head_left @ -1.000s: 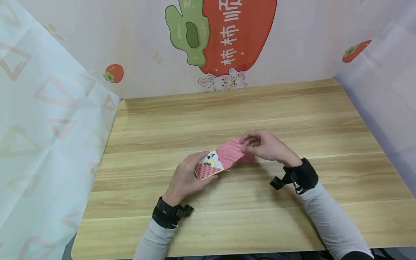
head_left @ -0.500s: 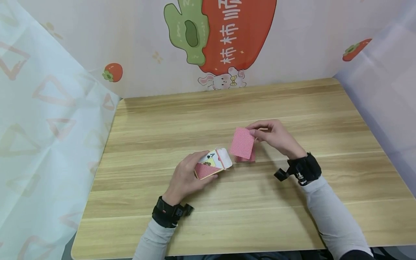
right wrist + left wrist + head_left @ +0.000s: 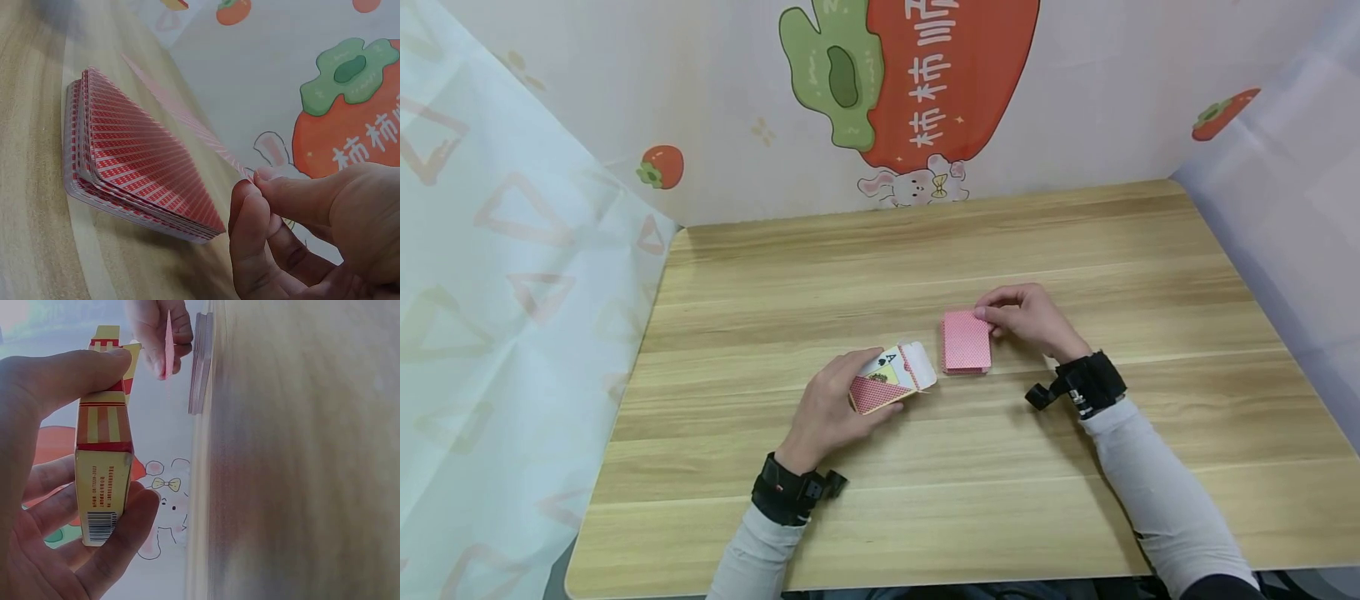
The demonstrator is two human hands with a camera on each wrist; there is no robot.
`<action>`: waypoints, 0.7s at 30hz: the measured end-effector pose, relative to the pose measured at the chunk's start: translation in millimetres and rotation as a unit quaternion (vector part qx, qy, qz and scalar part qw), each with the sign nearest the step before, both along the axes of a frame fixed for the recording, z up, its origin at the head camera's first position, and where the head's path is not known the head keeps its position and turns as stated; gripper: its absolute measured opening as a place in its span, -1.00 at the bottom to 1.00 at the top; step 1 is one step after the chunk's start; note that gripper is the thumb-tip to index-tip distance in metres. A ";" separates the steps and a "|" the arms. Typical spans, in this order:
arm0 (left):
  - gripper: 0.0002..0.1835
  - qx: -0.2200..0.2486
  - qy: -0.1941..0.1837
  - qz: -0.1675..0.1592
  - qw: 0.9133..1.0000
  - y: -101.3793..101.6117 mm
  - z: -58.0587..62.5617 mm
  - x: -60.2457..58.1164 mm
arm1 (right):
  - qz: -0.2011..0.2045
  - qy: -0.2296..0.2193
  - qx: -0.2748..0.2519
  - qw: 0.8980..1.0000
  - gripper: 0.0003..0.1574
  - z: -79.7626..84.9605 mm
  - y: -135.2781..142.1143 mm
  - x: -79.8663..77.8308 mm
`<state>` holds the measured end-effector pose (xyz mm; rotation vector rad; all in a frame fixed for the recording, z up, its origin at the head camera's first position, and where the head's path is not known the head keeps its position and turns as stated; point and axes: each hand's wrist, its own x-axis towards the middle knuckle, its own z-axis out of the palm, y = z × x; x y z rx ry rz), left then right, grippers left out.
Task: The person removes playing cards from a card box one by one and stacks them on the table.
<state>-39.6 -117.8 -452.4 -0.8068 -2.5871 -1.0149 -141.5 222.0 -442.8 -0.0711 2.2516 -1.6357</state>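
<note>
My left hand (image 3: 827,408) grips a playing card box (image 3: 876,392) with a red-patterned back and a card picture printed on it; its white flap stands out to the right. In the left wrist view, the box's yellow side (image 3: 103,494) with a barcode lies between thumb and fingers. My right hand (image 3: 1026,321) pinches one thin red-backed playing card (image 3: 181,112) by its corner between thumb and finger. That card hovers just above a stack of red-backed cards (image 3: 137,156) lying on the table, apart from it. From the head view it covers most of the stack.
The wooden table (image 3: 820,275) extends around both hands. Behind it hangs a white backdrop (image 3: 722,108) with cartoon prints, and pale sheets enclose the left and right sides. Black camera straps (image 3: 1090,383) circle both wrists.
My right hand has drawn the card out away from the box, first up and right, then lowered it over the stack. My left hand and the box have stayed nearly still.
</note>
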 end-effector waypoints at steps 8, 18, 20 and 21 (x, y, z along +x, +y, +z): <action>-0.13 -0.003 -0.008 0.003 1.000 0.8 1.5 1.0 | -0.003 -0.016 0.001 1.000 -0.57 -8.7 -0.9 -2.7; -0.13 -0.002 -0.008 0.002 1.000 1.1 1.5 0.6 | 0.003 -0.011 0.012 1.000 -0.63 -11.1 -2.3 -2.6; -0.14 -0.002 -0.009 0.003 1.000 0.9 1.1 0.6 | 0.006 -0.006 0.022 1.000 -0.64 -11.3 -2.7 -2.2; -0.14 -0.002 -0.009 0.003 1.000 0.8 0.9 0.6 | 0.007 -0.004 0.028 1.000 -0.65 -11.5 -2.9 -2.0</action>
